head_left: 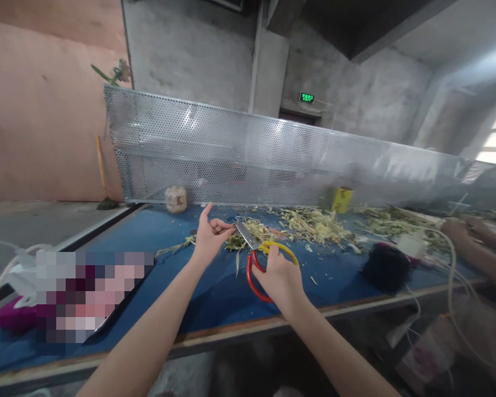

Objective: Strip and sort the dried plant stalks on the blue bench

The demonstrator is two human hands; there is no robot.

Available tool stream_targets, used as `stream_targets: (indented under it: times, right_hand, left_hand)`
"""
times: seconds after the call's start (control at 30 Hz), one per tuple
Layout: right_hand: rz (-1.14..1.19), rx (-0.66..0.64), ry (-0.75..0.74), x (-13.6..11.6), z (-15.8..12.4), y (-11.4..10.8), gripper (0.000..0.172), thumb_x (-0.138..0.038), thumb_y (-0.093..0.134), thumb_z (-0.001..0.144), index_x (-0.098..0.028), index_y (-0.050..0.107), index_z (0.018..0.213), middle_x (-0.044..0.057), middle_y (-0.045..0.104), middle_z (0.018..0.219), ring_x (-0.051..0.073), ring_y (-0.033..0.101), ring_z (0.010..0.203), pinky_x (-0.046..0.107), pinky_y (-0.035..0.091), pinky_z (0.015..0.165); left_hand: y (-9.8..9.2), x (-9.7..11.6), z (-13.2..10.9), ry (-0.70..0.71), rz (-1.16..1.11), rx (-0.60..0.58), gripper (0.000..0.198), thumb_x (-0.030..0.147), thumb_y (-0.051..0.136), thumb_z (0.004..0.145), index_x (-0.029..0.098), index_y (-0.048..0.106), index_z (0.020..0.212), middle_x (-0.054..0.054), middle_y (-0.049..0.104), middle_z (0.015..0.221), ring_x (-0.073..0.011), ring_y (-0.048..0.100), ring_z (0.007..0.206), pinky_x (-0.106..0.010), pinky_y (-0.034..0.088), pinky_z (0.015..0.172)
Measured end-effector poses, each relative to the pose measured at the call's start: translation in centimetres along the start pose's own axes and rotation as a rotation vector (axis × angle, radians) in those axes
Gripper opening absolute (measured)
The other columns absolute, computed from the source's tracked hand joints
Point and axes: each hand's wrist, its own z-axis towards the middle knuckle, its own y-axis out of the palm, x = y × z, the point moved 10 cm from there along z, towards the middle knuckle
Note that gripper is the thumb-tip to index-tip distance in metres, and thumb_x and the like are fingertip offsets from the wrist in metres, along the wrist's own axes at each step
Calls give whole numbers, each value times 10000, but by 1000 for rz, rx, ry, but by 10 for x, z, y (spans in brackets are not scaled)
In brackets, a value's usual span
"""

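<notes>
My right hand (278,274) is closed round the red and yellow handles of a pair of scissors (254,259), whose steel blades point up and left. My left hand (210,234) pinches a small green plant piece (233,241) right at the blade tips, with the index finger raised. Both hands hover over a blue table top (157,231). The plant piece is partly hidden by my fingers.
A heap of pale green and yellow trimmings (314,223) lies behind the scissors. A perforated metal screen (248,160) stands along the far edge, with a jar (176,199) and a yellow box (341,199) in front. A dark bundle (386,266) sits right; another person's arms (475,240) reach in.
</notes>
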Motion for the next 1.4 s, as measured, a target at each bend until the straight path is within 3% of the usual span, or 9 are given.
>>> stream_targets:
  times: [0.63,0.9,1.4]
  right_hand:
    - [35,-70,33,1,-1,5,318,-456,417,763,-147,460,822,56,614,635,179,616,588,231,400,476]
    - [53,-62,14,-2,-4,6,419,-467,388,761,-97,455,946,91,618,696,178,608,606,231,402,479]
    - [40,-68,25,-5,-2,5,395,-474,379,770,-109,486,877,76,622,619,203,620,594,258,426,488]
  left_hand:
    - [0,2,0,-15,34,15,956,112,646,568,156,53,1317,80,540,575,-97,586,601,-278,485,696]
    - [5,1,-1,-4,65,-33,952,102,632,581,160,36,1321,75,522,587,-108,594,657,-277,477,707]
    - [4,1,0,33,74,-35,924,101,619,592,191,60,1322,63,525,600,-115,592,664,-283,470,707]
